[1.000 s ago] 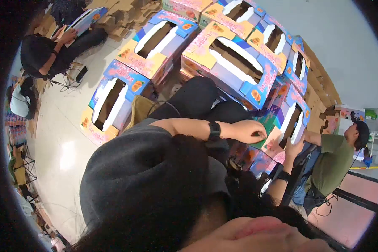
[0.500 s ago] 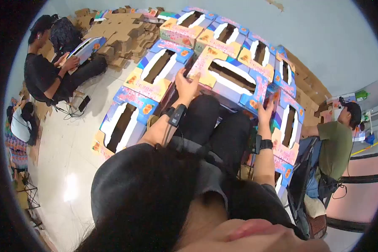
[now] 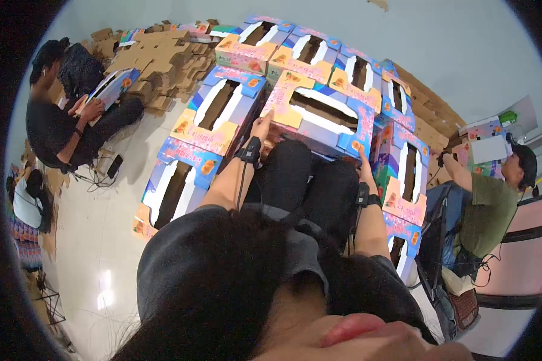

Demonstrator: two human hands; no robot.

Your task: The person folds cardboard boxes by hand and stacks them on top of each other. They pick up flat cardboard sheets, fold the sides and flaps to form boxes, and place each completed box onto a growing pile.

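Note:
A printed cardboard carton [image 3: 280, 114] with a long slot in its top, edged by white flaps, sits just beyond my knees, among similar cartons. My left hand [image 3: 259, 129] grips its left near corner; some fingers are hidden by the box. At the right near corner, my right hand [image 3: 365, 173] holds the carton, one finger lying up along the edge. Left of it stands another slotted carton [image 3: 208, 129], with a further carton [image 3: 153, 186] closer to me. On the right is a carton [image 3: 397, 162] of the same print.
Several matching cartons [image 3: 301, 57] form a row behind. Flattened cardboard [image 3: 156, 57] is piled at the back left. A person [image 3: 57, 123] on the left handles a carton [image 3: 111, 90]; another person [image 3: 488, 204] sits at the right. A phone [image 3: 115, 166] lies on the floor.
My left hand has slid back and down to the carton's near left corner. My right hand has moved in from the right side to the near right corner. The view has shifted slightly.

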